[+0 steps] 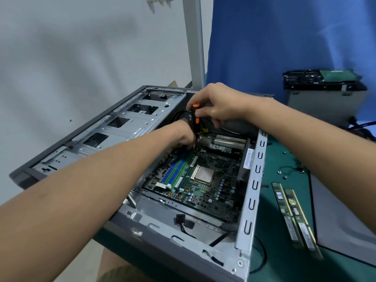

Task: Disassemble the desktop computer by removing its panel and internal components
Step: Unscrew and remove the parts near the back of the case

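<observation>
Both hands meet over the far end of the open computer case (253, 181); the right hand (220, 106) grips the top of an upright black-and-orange screwdriver (196, 118); the left hand (183, 137) curls low beside its shaft, grasp unclear; the motherboard (205, 190) lies just beneath them; two RAM sticks (293, 216) rest on the green counter (282, 259), right of the case.

Tip of the screwdriver (195, 119): hidden behind the left hand (183, 137).
Grip of the left hand: cannot tell, its underside is out of sight.
Labels on the memory sticks (293, 216): too small to read.
</observation>
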